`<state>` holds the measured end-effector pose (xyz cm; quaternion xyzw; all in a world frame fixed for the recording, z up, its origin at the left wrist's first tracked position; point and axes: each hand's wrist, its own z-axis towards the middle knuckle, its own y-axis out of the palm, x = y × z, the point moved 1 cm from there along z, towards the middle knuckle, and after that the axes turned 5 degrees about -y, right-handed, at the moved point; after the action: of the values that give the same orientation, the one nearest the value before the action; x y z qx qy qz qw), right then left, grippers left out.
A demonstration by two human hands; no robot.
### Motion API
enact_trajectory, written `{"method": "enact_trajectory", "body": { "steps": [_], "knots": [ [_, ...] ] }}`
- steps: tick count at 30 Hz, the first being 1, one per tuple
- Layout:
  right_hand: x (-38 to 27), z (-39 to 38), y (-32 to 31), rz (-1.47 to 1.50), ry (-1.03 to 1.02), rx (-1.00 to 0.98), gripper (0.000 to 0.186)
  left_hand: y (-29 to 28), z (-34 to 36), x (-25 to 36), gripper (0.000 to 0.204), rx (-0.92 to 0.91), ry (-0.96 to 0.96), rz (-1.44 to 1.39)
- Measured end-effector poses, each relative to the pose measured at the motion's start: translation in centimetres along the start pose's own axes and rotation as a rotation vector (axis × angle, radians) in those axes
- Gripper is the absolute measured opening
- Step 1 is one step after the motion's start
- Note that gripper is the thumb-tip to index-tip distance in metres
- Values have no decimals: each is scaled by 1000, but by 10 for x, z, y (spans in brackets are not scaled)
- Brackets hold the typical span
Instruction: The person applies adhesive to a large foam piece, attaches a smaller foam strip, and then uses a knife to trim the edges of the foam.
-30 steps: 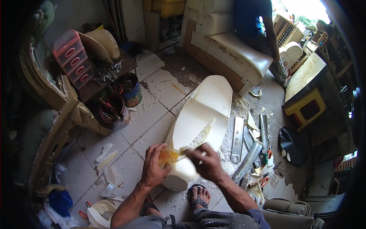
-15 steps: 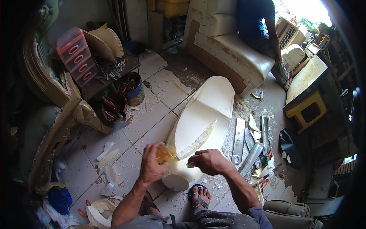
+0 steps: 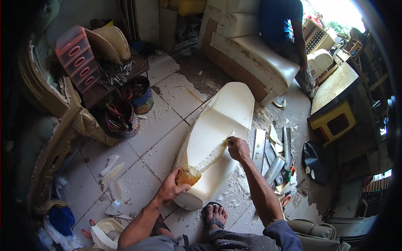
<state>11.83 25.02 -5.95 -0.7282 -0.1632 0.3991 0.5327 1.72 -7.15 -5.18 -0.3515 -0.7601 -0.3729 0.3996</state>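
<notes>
A cream foam seat (image 3: 226,109), long and shaped like a motorcycle saddle, lies on the floor before my feet. Along its side runs a pale, glossy curved strip (image 3: 209,160), which looks wet. By the seat's near end, my left hand (image 3: 169,188) is wrapped round a clear container of amber glue-like stuff (image 3: 188,176). At the strip's far end, my right hand (image 3: 238,149) pinches a small yellowish piece against the foam; its kind is mostly hidden by the fingers.
Metal bars (image 3: 259,146) and foam scraps lie right of the seat, with scissors (image 3: 287,201) nearby. Tool buckets (image 3: 144,102) and a pink drawer unit (image 3: 75,58) stand left. A co-worker (image 3: 281,25) is by a cream sofa (image 3: 259,54). A carved frame (image 3: 54,154) stands left.
My right hand has moved up and away, from beside the container to the strip's far end. My left hand with the container has shifted slightly right and nearer, tilting it.
</notes>
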Motion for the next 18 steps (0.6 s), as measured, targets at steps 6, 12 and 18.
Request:
{"method": "enact_trajectory", "body": {
  "steps": [6, 12, 18],
  "knots": [
    [-37, -36, 15, 35, -67, -65, 25, 3, 0, -11, 68, 13, 21, -44],
    [-53, -57, 28, 265, -130, -227, 24, 4, -5, -6, 68, 22, 14, -18],
    [-4, -25, 3, 25, -99, 159, 20, 8, -4, -9, 68, 13, 55, -23]
  ]
}}
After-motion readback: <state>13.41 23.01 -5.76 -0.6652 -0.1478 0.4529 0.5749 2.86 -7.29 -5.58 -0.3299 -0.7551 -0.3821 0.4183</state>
